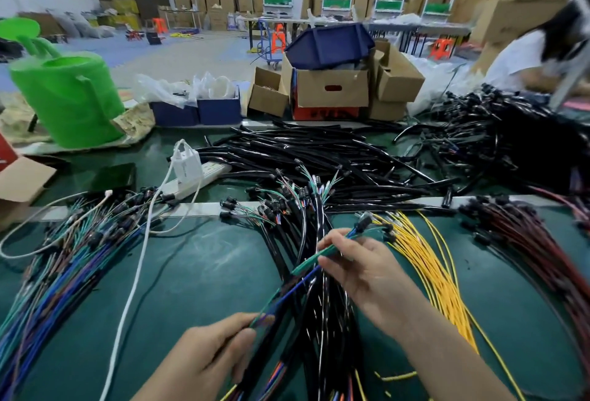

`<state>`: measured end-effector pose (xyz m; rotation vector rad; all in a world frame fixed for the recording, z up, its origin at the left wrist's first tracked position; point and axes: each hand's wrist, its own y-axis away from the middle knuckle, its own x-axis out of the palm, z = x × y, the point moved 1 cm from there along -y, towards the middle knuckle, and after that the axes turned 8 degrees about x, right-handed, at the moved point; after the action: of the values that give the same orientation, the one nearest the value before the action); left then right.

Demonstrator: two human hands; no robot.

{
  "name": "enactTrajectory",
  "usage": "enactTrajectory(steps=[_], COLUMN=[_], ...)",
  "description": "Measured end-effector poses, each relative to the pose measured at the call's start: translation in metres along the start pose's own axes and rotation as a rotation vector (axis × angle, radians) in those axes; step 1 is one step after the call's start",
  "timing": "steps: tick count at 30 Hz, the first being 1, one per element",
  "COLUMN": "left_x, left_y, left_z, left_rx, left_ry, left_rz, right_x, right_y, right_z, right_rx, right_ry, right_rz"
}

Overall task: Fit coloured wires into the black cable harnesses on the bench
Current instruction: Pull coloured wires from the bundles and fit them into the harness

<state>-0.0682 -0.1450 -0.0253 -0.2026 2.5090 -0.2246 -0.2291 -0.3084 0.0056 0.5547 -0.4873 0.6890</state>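
**Desk** (198,273): green surface, heavily loaded with wiring.

**Hands:** The left hand (207,359) sits low in the centre of the view. Its fingers are curled and pinch the lower run of a green and blue wire pair (306,266). The right hand (364,269) is higher and to the right, with thumb and fingers closed on the same pair further up. The two hands are apart, and the pair is stretched slantwise between them. Beyond the right hand the pair ends at a small black connector (364,225), which is too blurred for detail.

**Task item location:** The pair is held just above the black cable harnesses (322,311). These form a thick bundle running from the near edge up the middle of the desk, and their far ends fan into thin coloured leads. Whether the pair enters any harness cannot be told.

**Surroundings:**
- Yellow wires (437,276) fan out just right of the harnesses, with dark red wires (530,241) further right.
- A blue and green wire bundle (57,273) lies at the left.
- Loose black sleeves (303,151) are heaped behind the harnesses.
- A white power strip (198,182) carries a white charger (185,161). A white cable (134,276) trails toward the near edge.
- A black phone (111,177) lies flat to the left of the strip.
- At the far side stand a green bucket (70,97) and cardboard boxes (332,89), with a blue bin (329,43) on top of the boxes.
- Another person (517,55) is at the far right, blurred.
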Motion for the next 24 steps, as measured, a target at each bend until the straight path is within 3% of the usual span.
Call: enactTrajectory(steps=[5,8,11,13,16,18,20,24], left_x=[-0.019,-0.004,0.035,0.059,0.075,0.077,0.077,0.080], left_y=[0.015,0.004,-0.025,-0.043,-0.068,-0.072,-0.072,-0.074], left_z=[0.005,-0.005,-0.016,-0.019,-0.014,-0.003,0.006,0.011], left_rx=[-0.115,-0.111,-0.238,-0.278,-0.339,-0.406,-0.431,-0.427], left_ry=[0.134,0.327,0.698,0.918,1.091,1.207,1.264,1.279], left_rz=[0.133,0.239,0.119,0.039,-0.055,-0.115,-0.131,-0.087], right_x=[-0.007,0.000,0.001,-0.016,-0.060,-0.087,-0.104,-0.118], right_y=[-0.022,-0.053,-0.081,-0.091,-0.090,-0.079,-0.070,-0.065], right_z=[0.075,0.122,0.147,0.143,0.119,0.100,0.084,0.075], right_rx=[-0.037,-0.168,-0.140,-0.008,0.110,0.203,0.252,0.165], right_ry=[0.516,0.432,0.313,0.597,1.398,1.695,1.790,1.752], right_rz=[-0.139,-0.117,-0.099,-0.262,-0.571,-0.696,-0.758,-0.806])
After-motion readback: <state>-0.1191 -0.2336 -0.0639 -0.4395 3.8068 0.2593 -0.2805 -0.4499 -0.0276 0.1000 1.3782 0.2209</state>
